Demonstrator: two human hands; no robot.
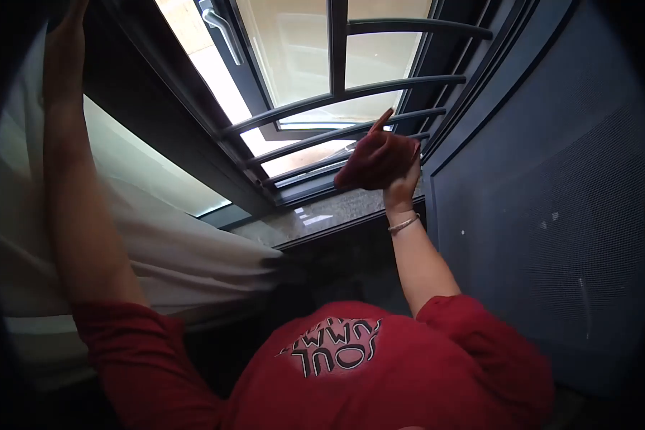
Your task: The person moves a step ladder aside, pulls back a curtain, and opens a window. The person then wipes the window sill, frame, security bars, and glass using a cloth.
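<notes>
My right hand [403, 188] is closed on a dark red cloth [373, 163] in front of the window bars [401, 84]. The cloth covers most of its fingers, and a corner of it sticks up. Whether the cloth touches the lower bars, I cannot tell. My left hand [68, 25] is raised at the upper left edge, beside the dark window frame [158, 86]. Its fingers are cut off or lost in shadow, so what it touches is hidden. A pale curtain [165, 236] hangs beside and behind my left forearm.
Behind the bars stands an open window sash [294, 64] with a silver handle [222, 32]. A stone sill [322, 218] runs below. To the right is a grey mesh screen panel [537, 215], swung inward close to my right arm.
</notes>
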